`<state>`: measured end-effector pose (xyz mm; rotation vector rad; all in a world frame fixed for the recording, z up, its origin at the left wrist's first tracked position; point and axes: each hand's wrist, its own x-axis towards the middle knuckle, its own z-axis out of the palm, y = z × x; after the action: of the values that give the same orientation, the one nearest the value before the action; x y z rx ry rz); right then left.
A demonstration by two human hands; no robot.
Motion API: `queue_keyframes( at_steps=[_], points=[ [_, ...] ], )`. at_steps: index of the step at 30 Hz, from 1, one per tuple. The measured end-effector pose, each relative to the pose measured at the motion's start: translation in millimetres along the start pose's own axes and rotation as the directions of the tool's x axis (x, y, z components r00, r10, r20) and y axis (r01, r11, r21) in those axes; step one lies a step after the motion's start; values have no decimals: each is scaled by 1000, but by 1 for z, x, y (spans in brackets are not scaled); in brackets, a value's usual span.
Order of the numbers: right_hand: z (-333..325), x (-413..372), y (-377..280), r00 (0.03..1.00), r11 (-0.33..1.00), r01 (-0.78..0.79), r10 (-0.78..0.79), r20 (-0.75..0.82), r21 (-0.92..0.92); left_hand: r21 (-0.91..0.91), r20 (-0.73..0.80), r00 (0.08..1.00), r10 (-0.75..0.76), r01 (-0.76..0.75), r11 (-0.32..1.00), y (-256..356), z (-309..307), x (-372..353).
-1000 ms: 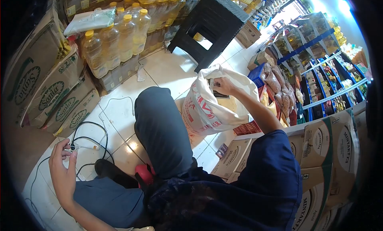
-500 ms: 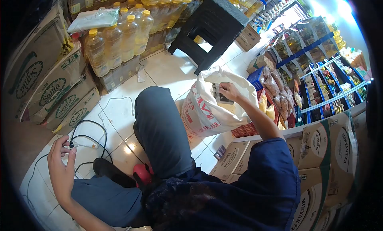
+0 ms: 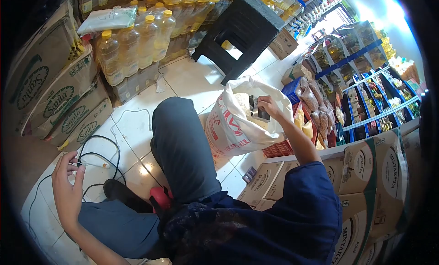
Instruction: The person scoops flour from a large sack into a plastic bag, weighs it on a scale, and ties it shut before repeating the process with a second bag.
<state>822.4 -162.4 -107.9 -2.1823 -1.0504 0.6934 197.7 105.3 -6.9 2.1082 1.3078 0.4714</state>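
Note:
My right hand is inside the mouth of a white sack with red print, closed around a metal scoop. Pale, grainy contents show beside the scoop, and the sack's rim is partly folded down. My left hand hovers over the floor at the left, palm up, with its fingers loosely bent and the thumb apart. Right behind its fingertips in this view runs a black cable, coiled on the tiles.
A black plastic stool stands beyond the sack. Bottles of yellow oil and cartons are stacked at the left. More cartons line the right side, near bagged goods and a display rack. My bent knee is beside the sack.
My right hand has shifted slightly right with the scoop, which is tilted differently, and more of the pale contents shows. The left hand stays almost in place.

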Motion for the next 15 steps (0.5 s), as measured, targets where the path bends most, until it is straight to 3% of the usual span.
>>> queue_keyframes(
  at_steps=[3, 6, 7, 10, 11, 12, 14, 15],
  points=[
    [-3, 0, -7, 998, 1000, -3, 4, -61, 21, 3, -2, 1000, 11, -11, 1000, 4, -1, 0],
    [-11, 3, -7, 979, 987, 152, -158, -132, -51, -9, 0, 1000, 17, -17, 1000, 4, -3, -1],
    [-19, 3, -11, 997, 996, -53, 57, -59, 65, -13, 0, 1000, 21, -21, 1000, 4, -3, -1],
    [-11, -2, -13, 946, 994, -94, 72, -315, -55, -11, -44, 999, 32, -33, 999, -2, -1, -3],
    [-19, 1, -15, 993, 994, -30, 19, -114, -101, -21, -43, 998, 41, -42, 999, -1, 0, -1],
    [-16, -3, -15, 982, 982, -68, 34, -188, -175, -30, -44, 998, 45, -47, 998, 0, 1, -1],
    [-14, 15, 29, 885, 1000, -3, 1, -465, -4, -29, -48, 997, 60, -62, 998, -1, -1, -2],
    [-13, 23, 26, 901, 999, -36, 42, -431, 23, -26, -62, 996, 71, -72, 997, 0, 0, -3]
  ],
)
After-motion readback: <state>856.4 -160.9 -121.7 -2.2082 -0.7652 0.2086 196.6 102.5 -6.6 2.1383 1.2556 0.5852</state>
